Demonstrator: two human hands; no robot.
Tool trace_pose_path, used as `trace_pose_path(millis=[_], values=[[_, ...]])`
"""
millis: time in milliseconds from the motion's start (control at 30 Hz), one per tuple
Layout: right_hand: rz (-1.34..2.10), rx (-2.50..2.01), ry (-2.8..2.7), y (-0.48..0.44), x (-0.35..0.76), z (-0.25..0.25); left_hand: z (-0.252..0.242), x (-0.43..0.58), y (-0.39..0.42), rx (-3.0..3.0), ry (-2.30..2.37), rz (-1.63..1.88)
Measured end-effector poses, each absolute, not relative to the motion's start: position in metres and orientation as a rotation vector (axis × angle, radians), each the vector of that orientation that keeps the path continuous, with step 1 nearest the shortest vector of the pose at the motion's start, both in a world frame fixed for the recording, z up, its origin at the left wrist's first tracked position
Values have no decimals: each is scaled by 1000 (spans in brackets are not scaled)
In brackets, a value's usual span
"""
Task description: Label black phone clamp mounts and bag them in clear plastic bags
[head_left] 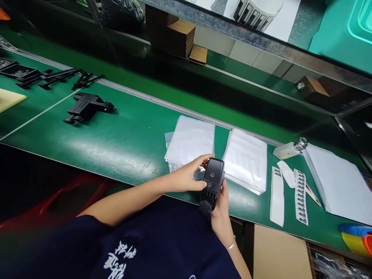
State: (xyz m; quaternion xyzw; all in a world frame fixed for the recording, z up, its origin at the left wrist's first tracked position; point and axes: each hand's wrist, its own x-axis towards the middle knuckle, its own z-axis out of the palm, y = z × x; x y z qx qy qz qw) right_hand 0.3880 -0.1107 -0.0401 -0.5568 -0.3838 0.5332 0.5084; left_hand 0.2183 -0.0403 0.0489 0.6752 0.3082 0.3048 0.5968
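Between my two hands, close to my body at the table's front edge, is a black plastic device (212, 176) with a flat face bearing two round white marks and ribs below them. My left hand (190, 176) grips its left side, thumb pressed near the lower mark and fingers at the upper edge. My right hand (221, 207) wraps around its lower right side, its fingers partly hidden behind it. Just beyond my hands lie two stacks of clear plastic bags, a left stack (192, 135) and a right stack (247, 159).
A similar black plastic piece (88, 107) lies at left on the green table (130, 128), with several black parts (58, 77) farther off. To the right are label strips (300, 197), tweezers (314, 195), a bottle (286, 150) and white bags (340, 178). A metal shelf (247, 42) overhangs the back.
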Motion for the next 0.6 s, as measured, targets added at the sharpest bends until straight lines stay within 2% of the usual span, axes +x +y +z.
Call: trace_pose_path(millis=[333,600], values=[[1275,-1348,-932,-116,381,-43,63,229,-27,1585,877,750],[1200,-1123,-672,-125,396,-26,55,191,-41,1765,656,706]])
